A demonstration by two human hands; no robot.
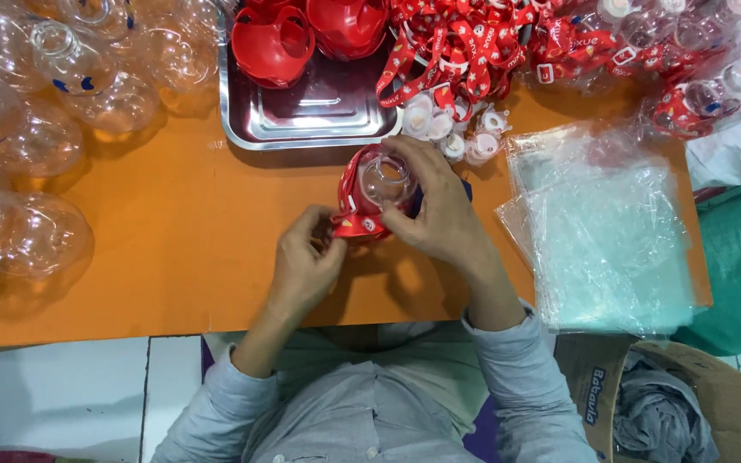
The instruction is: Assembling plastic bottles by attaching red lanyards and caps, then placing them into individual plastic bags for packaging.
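Clear round plastic bottle (385, 178) fitted into a red plastic holder shell (355, 210) sits between both hands, just above the orange table top (173, 249), at the centre of the view. Right hand (439, 210) is closed around the bottle's far and right side, fingers curled over its rim. Left hand (306, 266) pinches the lower left edge of the red shell between thumb and fingertips.

Just beyond the hands lies a cluster of small white caps (452, 129), touching one another. Behind these stands a shiny rectangular metal tray (319, 120) holding more red plastic shells (274, 43). To the right of the tray is a heap of red printed straps (465, 47), with strapped clear bottles (688, 94) farther right.

A stack of clear plastic bags (602, 231) lies to the right of the hands, overhanging the table edge. Empty clear round bottles (36, 129) crowd the left side of the table. An open cardboard box (645, 403) stands at lower right.
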